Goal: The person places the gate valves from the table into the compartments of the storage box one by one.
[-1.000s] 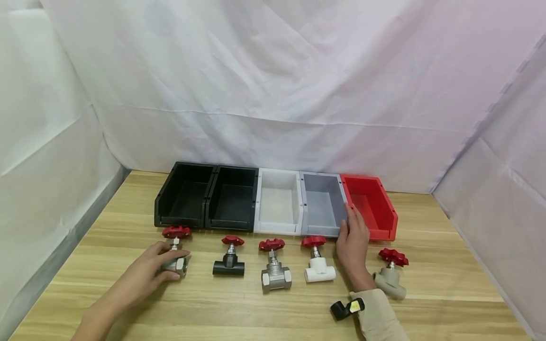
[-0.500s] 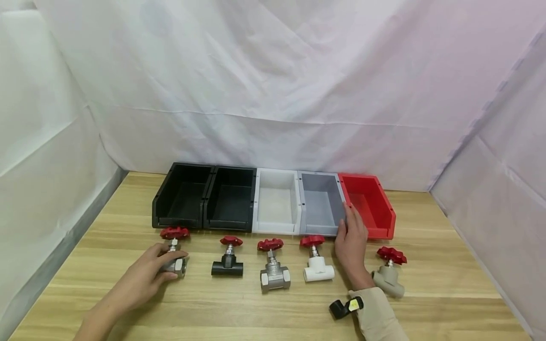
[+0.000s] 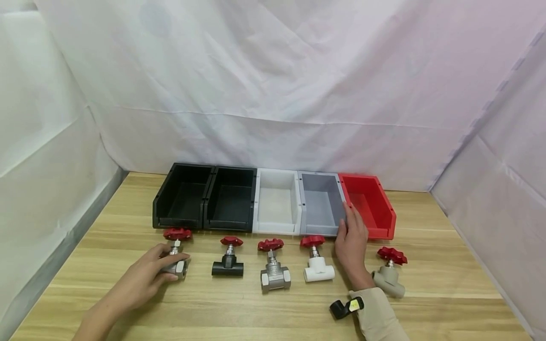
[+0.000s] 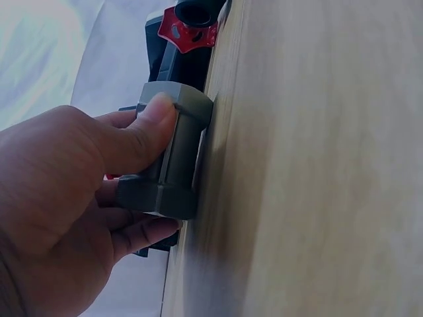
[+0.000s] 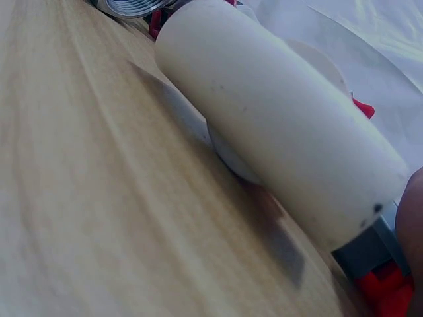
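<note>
My left hand (image 3: 142, 278) grips the metal body of a gate valve (image 3: 177, 234) with a red handwheel, at the left of the table. In the left wrist view, the thumb (image 4: 153, 119) presses on the hexagonal metal body while fingers curl behind it. My right hand (image 3: 353, 246) has extended fingers that touch the front edges where the grey bin (image 3: 322, 203) and red bin (image 3: 368, 206) meet. Left of that hand lies a white plastic valve (image 3: 319, 271), which fills much of the right wrist view. A beige valve (image 3: 389, 281) lies to its right.
Between the hands lie a black valve (image 3: 228, 268) and another metal valve (image 3: 275, 276), both with red handwheels. Two black bins (image 3: 179, 221) and a white bin (image 3: 276, 227) continue the row along the back. White cloth (image 3: 273, 85) hangs behind and at both sides.
In the left hand's grip, the metal valve has tilted slightly, its handwheel shifting a little to the right. The right hand has stayed at the bins, and the other valves have not moved.
</note>
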Tool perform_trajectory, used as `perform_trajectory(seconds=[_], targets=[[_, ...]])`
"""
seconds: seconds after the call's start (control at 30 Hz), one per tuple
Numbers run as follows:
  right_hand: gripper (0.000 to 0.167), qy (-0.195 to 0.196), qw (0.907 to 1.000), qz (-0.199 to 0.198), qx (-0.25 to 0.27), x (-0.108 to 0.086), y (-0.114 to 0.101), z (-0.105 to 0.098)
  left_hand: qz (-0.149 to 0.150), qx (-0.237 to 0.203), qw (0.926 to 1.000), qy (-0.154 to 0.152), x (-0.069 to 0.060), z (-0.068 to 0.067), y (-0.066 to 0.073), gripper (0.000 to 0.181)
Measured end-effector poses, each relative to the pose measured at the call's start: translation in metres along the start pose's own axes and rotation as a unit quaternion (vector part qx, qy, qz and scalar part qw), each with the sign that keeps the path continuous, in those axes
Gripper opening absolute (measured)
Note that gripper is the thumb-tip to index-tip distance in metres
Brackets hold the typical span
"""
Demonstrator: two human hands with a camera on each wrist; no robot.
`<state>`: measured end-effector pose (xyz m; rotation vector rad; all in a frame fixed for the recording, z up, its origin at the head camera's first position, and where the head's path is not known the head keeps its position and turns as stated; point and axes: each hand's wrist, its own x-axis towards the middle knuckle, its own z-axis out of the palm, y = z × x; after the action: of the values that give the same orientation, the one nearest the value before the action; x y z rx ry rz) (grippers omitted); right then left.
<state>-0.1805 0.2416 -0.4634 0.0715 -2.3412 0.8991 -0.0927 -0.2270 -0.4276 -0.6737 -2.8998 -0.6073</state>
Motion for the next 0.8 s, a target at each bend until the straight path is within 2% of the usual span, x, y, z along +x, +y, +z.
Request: perform_trajectory(seconds=[0.33,0.5,0.8], targets=[[0.052,-0.001,1.0000,-0.001,-0.007,-0.0009,0.0010,0.0000,0.016,-0.006,0.9997,0.016,0.0005,0.0008,-0.0012,0.045],[0.051,0.000,1.0000,-0.004,-0.007,-0.0008,0.0010,-0.0002,0.011,-0.011,0.9998,0.009,0.0003,0.0000,-0.0009,0.046],[0.051,0.000,0.9999,-0.004,-0.011,-0.0006,0.0019,0.0004,0.023,-0.004,0.9995,0.019,0.0027,-0.0004,-0.0006,0.048]])
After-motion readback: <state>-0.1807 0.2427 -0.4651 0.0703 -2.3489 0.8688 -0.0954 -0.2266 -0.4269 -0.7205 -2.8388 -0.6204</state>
